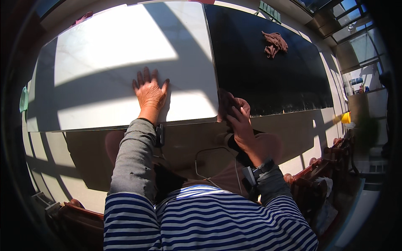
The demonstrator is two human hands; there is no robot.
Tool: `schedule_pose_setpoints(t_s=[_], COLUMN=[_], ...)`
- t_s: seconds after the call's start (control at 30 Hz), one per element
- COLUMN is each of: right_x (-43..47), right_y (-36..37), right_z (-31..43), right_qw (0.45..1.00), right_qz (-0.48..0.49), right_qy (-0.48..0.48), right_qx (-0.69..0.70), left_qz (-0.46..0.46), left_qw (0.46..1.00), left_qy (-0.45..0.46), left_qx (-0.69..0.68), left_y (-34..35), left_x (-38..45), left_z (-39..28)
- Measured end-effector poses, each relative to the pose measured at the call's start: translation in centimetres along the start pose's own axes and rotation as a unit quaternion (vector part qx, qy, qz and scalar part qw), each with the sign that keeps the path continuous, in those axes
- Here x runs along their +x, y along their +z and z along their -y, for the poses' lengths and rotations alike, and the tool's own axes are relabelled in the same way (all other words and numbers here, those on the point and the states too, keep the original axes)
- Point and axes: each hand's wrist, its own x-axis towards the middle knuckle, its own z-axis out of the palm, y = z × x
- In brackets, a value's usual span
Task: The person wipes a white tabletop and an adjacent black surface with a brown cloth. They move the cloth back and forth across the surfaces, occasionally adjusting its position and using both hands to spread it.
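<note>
My left hand [151,92] lies palm down with fingers spread on the white, faintly veined tabletop [110,75], partly in a band of shadow. At that top's near right corner, my right hand [241,124] has a brown cloth [242,103] pressed under its fingers. This cloth sits at the seam where the white top meets the glossy black surface [267,81]. Part of the cloth is hidden by the hand and hard to tell from its reflection. Another brown cloth [275,44] is crumpled towards the far side of the black surface.
Dark red carved wooden furniture [317,169] stands at the right, with a similar piece [78,213] at lower left. A yellow container [345,118] is beyond the black surface's right end. A green slatted stool [269,12] shows at the far side. A thin cable [196,161] loops near my lap.
</note>
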Motion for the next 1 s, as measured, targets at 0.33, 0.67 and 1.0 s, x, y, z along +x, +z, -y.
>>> schedule_pose_setpoints(t_s=[0.33,0.67,1.0], right_x=[2.1,9.5,1.4], right_y=[1.5,3.9,3.2], right_z=[6.9,1.5,7.2], right_qw=[0.987,0.998,1.000], right_qz=[0.017,-0.052,0.021], right_qy=[0.034,-0.017,-0.014], right_qx=[0.156,0.016,-0.001], left_qz=[-0.002,0.012,0.009], left_qw=[1.000,1.000,1.000], left_qy=[0.014,0.008,0.007], left_qx=[-0.008,-0.018,-0.014], left_y=[0.1,0.1,-0.1], left_x=[0.0,0.0,0.0], left_z=[0.1,0.1,0.0])
